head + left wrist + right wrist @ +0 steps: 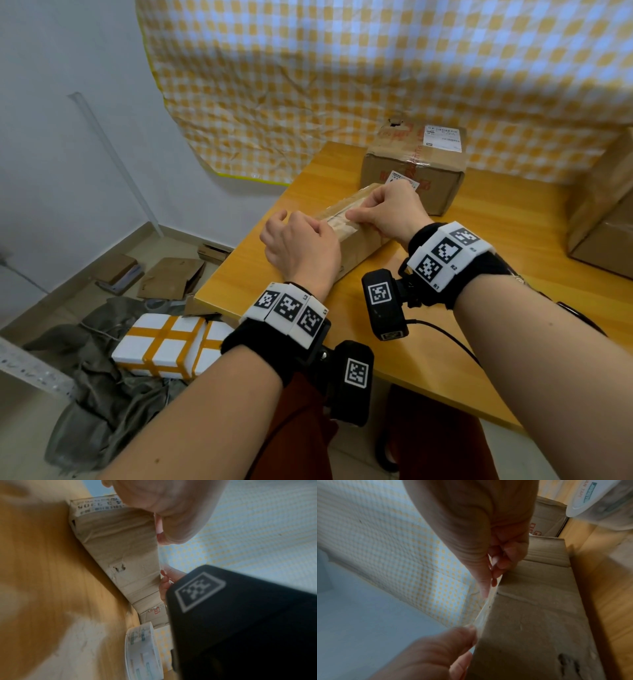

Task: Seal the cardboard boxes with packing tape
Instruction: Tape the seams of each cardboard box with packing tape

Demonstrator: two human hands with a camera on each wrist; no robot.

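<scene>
**Count on and around the table**

Three boxes are sitting on the table [479,308]: a long one [356,236], a labelled one [414,164], one at the edge [603,219]. One tape roll [142,650] is standing nearby. Two hands are working, left [301,246] and right [390,209].

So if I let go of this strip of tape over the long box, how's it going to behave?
The tape strip looks thin and limp, so it would likely sag onto the long box. Being sticky, it may cling to fingers or itself.
</scene>
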